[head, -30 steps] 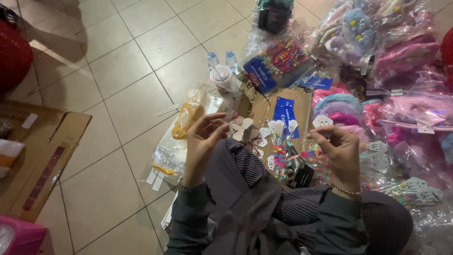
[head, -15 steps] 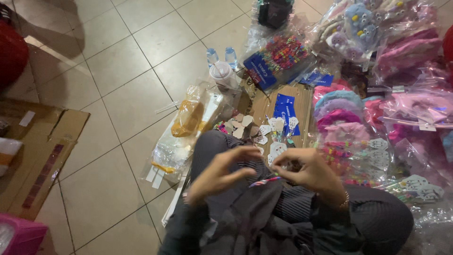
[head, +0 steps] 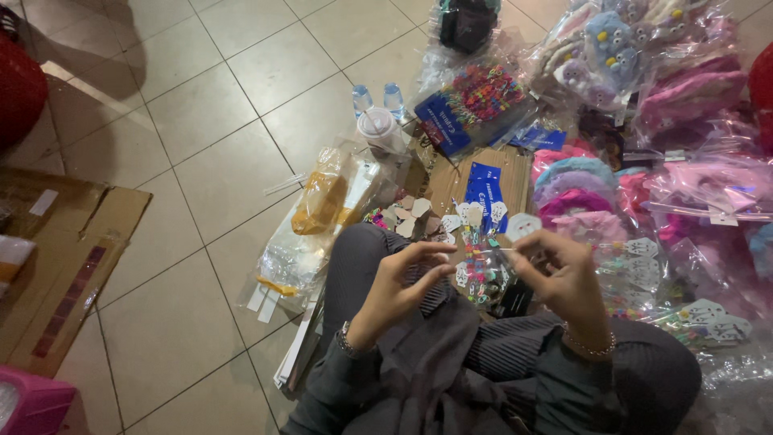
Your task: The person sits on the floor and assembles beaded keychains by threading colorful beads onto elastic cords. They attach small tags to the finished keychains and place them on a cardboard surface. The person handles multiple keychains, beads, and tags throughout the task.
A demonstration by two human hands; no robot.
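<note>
Clear bag of beads, pinched betw. L hand & R hand fingers, had come lapward off the floor.

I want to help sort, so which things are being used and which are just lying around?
In use: left hand, right hand, clear packet of small colourful clips, white shaped cards.
Lying about: flattened brown cardboard box, two small water bottles, bagged plush headbands.
</note>
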